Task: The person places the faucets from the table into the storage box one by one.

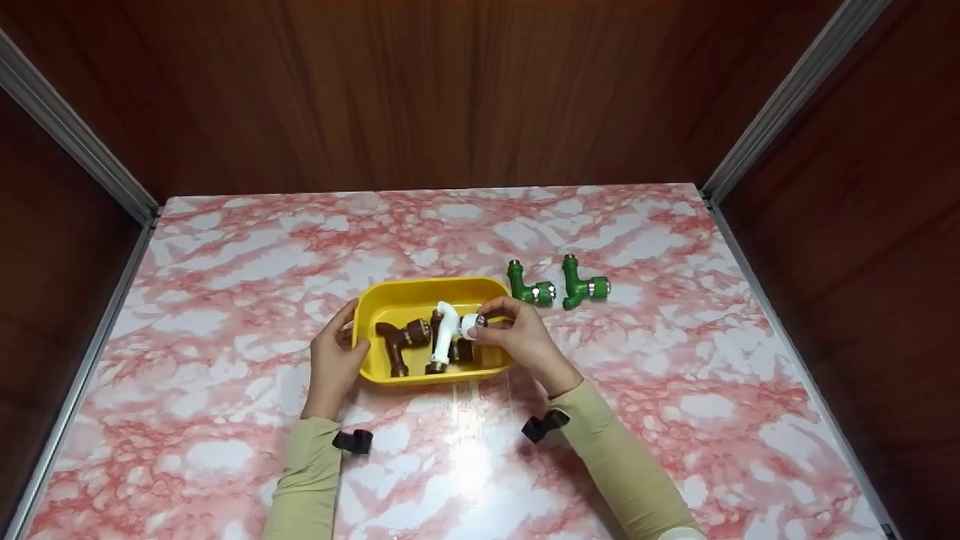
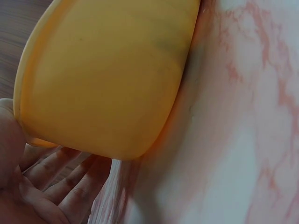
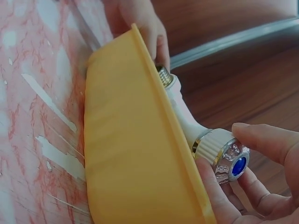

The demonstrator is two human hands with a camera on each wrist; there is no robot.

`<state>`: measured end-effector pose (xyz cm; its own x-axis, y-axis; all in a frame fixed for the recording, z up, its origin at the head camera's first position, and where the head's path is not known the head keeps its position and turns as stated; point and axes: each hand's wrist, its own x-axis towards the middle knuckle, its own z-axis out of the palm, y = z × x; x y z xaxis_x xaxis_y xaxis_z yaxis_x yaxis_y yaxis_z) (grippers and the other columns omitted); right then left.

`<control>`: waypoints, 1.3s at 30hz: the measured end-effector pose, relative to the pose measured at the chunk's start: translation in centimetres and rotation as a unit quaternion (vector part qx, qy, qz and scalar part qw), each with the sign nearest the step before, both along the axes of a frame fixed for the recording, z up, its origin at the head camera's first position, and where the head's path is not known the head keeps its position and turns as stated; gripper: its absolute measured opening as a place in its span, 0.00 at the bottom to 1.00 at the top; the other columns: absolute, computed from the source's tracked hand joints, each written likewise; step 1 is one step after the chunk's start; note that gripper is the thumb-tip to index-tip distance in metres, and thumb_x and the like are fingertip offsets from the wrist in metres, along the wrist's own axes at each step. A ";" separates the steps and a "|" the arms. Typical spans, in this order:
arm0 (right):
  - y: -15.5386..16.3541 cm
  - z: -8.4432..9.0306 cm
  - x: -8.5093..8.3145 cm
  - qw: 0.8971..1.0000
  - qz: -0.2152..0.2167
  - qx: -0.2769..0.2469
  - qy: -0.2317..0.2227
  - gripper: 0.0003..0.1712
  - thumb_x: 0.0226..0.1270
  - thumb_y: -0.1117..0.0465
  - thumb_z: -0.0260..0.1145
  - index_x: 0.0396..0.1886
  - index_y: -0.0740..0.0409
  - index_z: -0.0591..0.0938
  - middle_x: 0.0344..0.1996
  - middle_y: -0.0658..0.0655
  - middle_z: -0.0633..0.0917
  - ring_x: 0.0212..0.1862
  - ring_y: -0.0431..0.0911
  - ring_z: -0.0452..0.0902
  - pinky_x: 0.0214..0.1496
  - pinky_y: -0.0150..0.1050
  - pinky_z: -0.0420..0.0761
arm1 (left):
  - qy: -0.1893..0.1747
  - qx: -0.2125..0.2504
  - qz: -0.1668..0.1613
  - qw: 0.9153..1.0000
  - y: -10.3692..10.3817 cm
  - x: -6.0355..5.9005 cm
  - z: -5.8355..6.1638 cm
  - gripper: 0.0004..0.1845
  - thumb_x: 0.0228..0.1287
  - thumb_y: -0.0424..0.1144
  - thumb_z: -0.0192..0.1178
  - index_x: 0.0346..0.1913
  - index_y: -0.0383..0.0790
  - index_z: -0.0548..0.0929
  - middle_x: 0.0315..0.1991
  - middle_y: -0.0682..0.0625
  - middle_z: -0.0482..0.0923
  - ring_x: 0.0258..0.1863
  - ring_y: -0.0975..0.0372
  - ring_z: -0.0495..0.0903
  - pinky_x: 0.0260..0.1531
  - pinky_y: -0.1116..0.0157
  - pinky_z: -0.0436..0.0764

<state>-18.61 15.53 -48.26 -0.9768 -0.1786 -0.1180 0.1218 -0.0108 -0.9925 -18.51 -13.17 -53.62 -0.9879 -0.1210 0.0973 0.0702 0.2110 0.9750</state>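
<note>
A white tap (image 1: 448,328) with a ribbed knob is above the yellow tub (image 1: 420,283) in the head view. My right hand (image 1: 531,343) pinches it by the knob, whose blue-centred end cap (image 3: 239,165) shows in the right wrist view. At the tub's left end, my left hand (image 1: 334,369) holds the wall, thumb at the rim and fingers on the outside. Inside the tub lies a brown tap (image 1: 393,346) on the left. Another brown tap (image 1: 464,351) lies partly hidden beneath the white one.
Beyond the tub's right end, two green taps (image 1: 516,279) (image 1: 576,289) lie side by side on the red-and-white marbled table (image 1: 360,232). Brown wood-grain panels (image 1: 420,97) with metal edge strips close off the back and both sides.
</note>
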 end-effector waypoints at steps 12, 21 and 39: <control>-0.2 0.1 -0.1 1.000 0.004 0.018 -0.009 0.21 0.50 0.74 0.73 0.45 0.70 0.78 0.43 0.63 0.78 0.39 0.53 0.81 0.42 0.42 0.82 | 0.004 0.005 -0.005 1.000 0.0 0.0 0.0 0.35 0.54 0.19 0.56 0.67 0.44 0.72 0.56 0.41 0.75 0.44 0.52 0.79 0.35 0.71 0.80; -0.3 0.1 -0.2 0.999 0.006 0.039 -0.012 0.21 0.50 0.73 0.73 0.45 0.70 0.78 0.44 0.63 0.77 0.39 0.52 0.82 0.46 0.50 0.81 | 0.003 0.003 -0.005 1.000 0.0 -0.1 0.0 0.35 0.54 0.19 0.56 0.67 0.44 0.72 0.56 0.41 0.75 0.45 0.52 0.79 0.35 0.71 0.80; -0.9 -0.2 -0.3 0.989 0.026 0.144 0.034 0.17 0.51 0.69 0.74 0.40 0.63 0.78 0.40 0.59 0.79 0.35 0.49 0.80 0.34 0.37 0.81 | 0.001 0.006 -0.001 1.000 0.0 0.1 -0.1 0.35 0.54 0.19 0.56 0.67 0.44 0.72 0.59 0.42 0.74 0.46 0.52 0.79 0.35 0.69 0.81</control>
<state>-18.94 14.61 -48.46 -0.9745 -0.1980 -0.1054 0.0472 0.2786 -0.9592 -18.44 -13.15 -53.69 -0.9881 -0.1193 0.0976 0.0725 0.1988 0.9774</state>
